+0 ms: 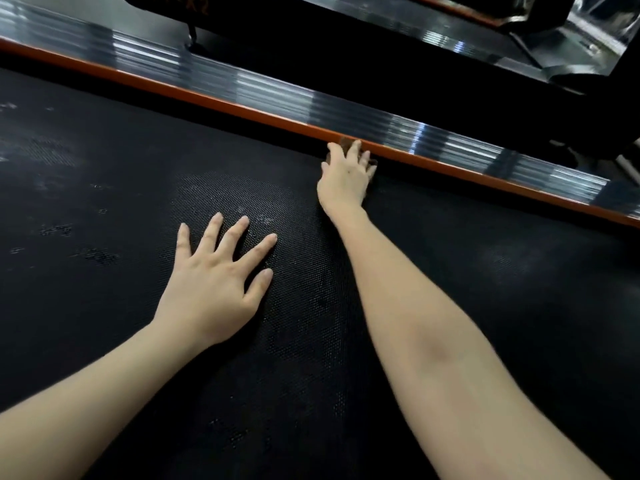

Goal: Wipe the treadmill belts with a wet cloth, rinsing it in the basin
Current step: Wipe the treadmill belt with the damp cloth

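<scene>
Two bare grips are resting on one black dimpled treadmill belt [104,174]: the left grip [214,282] is lying open and flat at 8 o'clock, fingers spread and holding nothing, while the right grip [346,174] is pressing one small brown cloth [347,141] under outstretched fingers at 1 o'clock. The cloth is sitting at the belt's far edge, touching one orange trim strip [207,98], with one ribbed silver side rail [277,93] lying just beyond.

A single head-worn wide-angle view looks forward and down, close over the treadmill belt [104,168], which fills most of the frame; the orange-edged side rail [277,105] runs slantwise across the top.
</scene>
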